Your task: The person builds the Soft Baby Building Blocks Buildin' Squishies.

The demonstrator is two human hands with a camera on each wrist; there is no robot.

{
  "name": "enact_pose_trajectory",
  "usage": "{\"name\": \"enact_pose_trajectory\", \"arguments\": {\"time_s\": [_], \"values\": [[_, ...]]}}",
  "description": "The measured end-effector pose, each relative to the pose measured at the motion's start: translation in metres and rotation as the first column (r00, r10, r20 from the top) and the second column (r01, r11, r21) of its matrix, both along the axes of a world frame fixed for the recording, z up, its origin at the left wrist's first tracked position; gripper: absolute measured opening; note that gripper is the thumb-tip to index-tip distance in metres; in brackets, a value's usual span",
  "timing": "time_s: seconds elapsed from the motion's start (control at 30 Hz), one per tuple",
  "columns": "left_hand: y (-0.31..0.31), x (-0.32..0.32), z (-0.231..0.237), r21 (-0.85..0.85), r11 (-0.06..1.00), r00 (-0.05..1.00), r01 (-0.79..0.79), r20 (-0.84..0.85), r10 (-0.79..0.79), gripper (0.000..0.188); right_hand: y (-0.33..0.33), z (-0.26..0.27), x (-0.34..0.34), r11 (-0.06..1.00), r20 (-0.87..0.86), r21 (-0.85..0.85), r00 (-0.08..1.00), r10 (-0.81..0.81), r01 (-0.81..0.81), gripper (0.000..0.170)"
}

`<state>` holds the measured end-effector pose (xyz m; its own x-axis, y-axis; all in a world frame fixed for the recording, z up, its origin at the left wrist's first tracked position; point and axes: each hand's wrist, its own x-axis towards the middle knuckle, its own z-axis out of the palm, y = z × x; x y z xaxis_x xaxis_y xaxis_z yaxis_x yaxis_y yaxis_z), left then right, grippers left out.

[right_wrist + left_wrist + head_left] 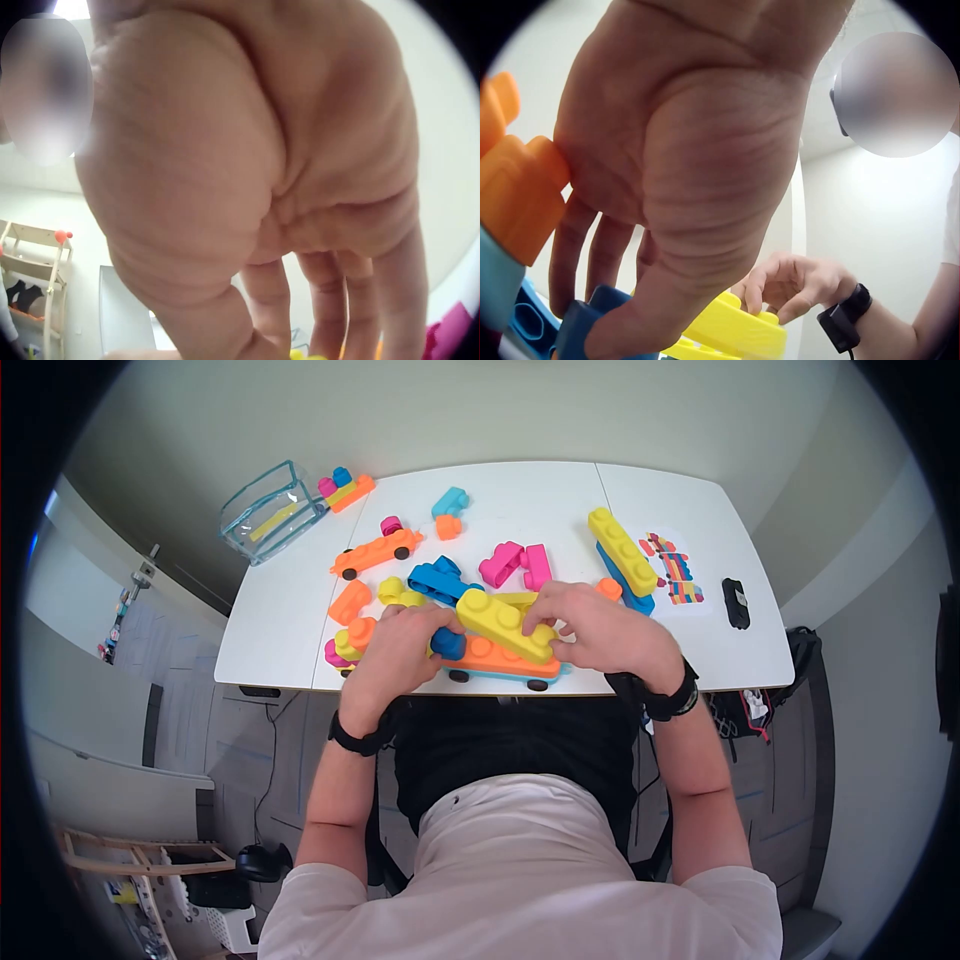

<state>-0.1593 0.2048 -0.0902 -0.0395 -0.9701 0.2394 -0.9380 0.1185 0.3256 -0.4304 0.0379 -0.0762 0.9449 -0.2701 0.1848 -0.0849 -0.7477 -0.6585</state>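
Observation:
In the head view, my right hand (600,628) grips the right end of a long yellow block (500,623), tilted above an orange wheeled base (500,658) at the table's front edge. My left hand (400,650) pinches a dark blue block (448,644) at the left part of that base. The left wrist view shows the left thumb pressed against the blue block (574,330), with the yellow block (739,326) beyond it near the other hand. The right wrist view shows mostly the palm (255,150); only a sliver of yellow (304,355) appears below the fingers.
Behind the hands lie blue blocks (437,578), pink blocks (520,565) and another orange wheeled base (378,553). To the right are a yellow block on blue (622,550), a picture sheet (678,568) and a black device (736,603). A clear case (268,510) stands back left.

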Motion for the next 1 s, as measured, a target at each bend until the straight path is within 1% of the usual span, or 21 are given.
{"name": "enact_pose_trajectory", "arguments": {"time_s": [0.03,0.1,0.13,0.2,0.23,0.3,0.33,0.4,0.43,0.5,0.53,0.6,0.73,0.8,0.83,0.9,0.93,1.0], "values": [[-0.001,0.0,0.001,-0.003,1.0,1.0,0.0,0.001,0.0,0.034,-0.001,0.0,0.0,1.0,0.001,-0.003,1.0,0.0,0.0,0.035],[-0.001,0.0,0.001,0.013,1.0,0.999,0.012,-0.034,-0.011,0.033,0.0,0.002,0.003,1.0,-0.147,-0.022,0.989,-0.011,0.008,0.038],[-0.001,-0.001,0.002,0.01,1.0,0.999,0.011,-0.035,-0.01,0.033,-0.002,-0.003,0.004,1.0,-0.148,-0.025,0.989,-0.01,0.007,0.038],[0.0,-0.003,0.004,0.002,1.0,1.0,0.008,-0.026,-0.008,0.034,-0.001,-0.011,0.005,0.997,-0.035,-0.069,0.999,0.033,-0.035,0.035],[0.0,-0.003,0.005,-0.002,1.0,1.0,0.007,-0.029,-0.007,0.034,0.001,-0.014,0.005,0.997,-0.038,-0.074,0.999,0.033,-0.036,0.035],[0.0,-0.002,0.005,0.029,0.999,0.999,0.023,-0.024,-0.023,0.038,0.015,-0.008,0.011,0.994,-0.127,-0.013,0.986,-0.11,0.109,0.033],[0.001,-0.002,0.006,0.03,0.999,0.999,0.028,-0.024,-0.027,0.038,0.015,-0.012,0.012,0.994,-0.127,-0.012,0.985,-0.114,0.113,0.033],[0.0,-0.001,0.009,0.101,0.995,0.999,0.009,-0.034,-0.005,0.051,0.011,-0.019,0.015,0.989,-0.123,-0.084,0.983,-0.135,0.126,0.037],[0.0,0.0,0.007,0.102,0.995,0.999,0.01,-0.033,-0.007,0.051,0.009,-0.018,0.013,0.988,-0.122,-0.082,0.983,-0.137,0.128,0.037],[0.001,0.003,0.003,0.078,0.997,0.999,0.002,-0.043,0.002,0.064,0.002,-0.013,0.006,0.995,-0.125,-0.062,0.988,-0.089,0.082,0.039],[0.001,0.003,0.003,0.082,0.997,0.999,-0.003,-0.044,0.007,0.064,0.003,-0.011,0.006,0.995,-0.127,-0.059,0.988,-0.083,0.077,0.039],[0.0,0.002,0.004,0.126,0.991,0.998,-0.033,-0.04,0.038,0.072,0.006,-0.006,0.005,0.993,-0.119,-0.083,0.989,-0.093,0.084,0.036],[-0.001,-0.001,0.008,0.124,0.992,0.998,0.016,-0.067,-0.007,0.073,0.016,-0.018,0.012,0.995,-0.141,-0.059,0.986,-0.089,0.082,0.041],[-0.001,-0.002,0.008,0.159,0.987,1.0,0.007,-0.014,-0.005,0.073,0.02,-0.02,0.015,0.985,-0.157,-0.138,0.98,-0.122,0.101,0.039],[0.0,-0.004,0.009,0.16,0.987,1.0,0.007,-0.015,-0.005,0.073,0.024,-0.02,0.017,0.985,-0.158,-0.137,0.98,-0.122,0.101,0.039],[0.001,-0.012,0.016,0.203,0.978,0.997,-0.042,0.07,0.029,0.072,0.03,-0.018,0.021,0.978,-0.179,-0.157,0.97,-0.165,0.138,0.038],[0.0,-0.013,0.014,0.205,0.978,0.997,-0.034,0.07,0.02,0.072,0.033,-0.02,0.023,0.977,-0.18,-0.154,0.968,-0.173,0.146,0.038],[-0.002,-0.016,0.006,0.09,0.995,0.985,-0.04,0.173,0.024,0.065,0.04,-0.027,0.027,0.938,-0.091,-0.293,0.971,-0.22,0.185,0.038]]}}
